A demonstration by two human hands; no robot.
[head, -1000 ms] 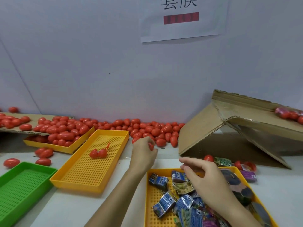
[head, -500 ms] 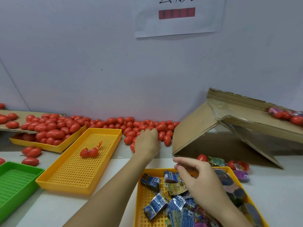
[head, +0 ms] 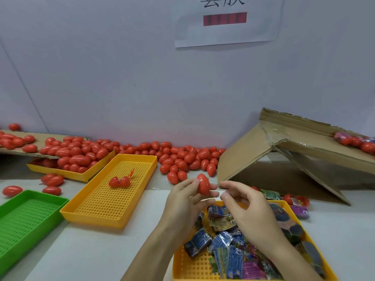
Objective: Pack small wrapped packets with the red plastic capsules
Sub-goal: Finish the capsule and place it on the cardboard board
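My left hand (head: pixel 183 201) pinches a closed red capsule (head: pixel 203 186) by its fingertips, lifted above the table. My right hand (head: pixel 247 211) hovers just right of it, fingers curled, with a small brown wrapped packet (head: pixel 221 220) held under them. Below lies a yellow tray (head: pixel 194 266) filled with several blue, purple and dark wrapped packets (head: pixel 229 250). A heap of red capsules (head: pixel 182 159) runs along the wall behind.
A middle yellow tray (head: pixel 101 207) holds one opened capsule (head: pixel 119 181). A green tray (head: pixel 24 216) sits at the left. Another yellow tray (head: pixel 60 174) at the back left brims with capsules. A tipped cardboard box (head: pixel 284 159) stands at the right, loose packets (head: pixel 298 210) beside it.
My left hand took a capsule from the heap by the wall and drew it back toward me. My right hand rose from the packet tray to meet it.
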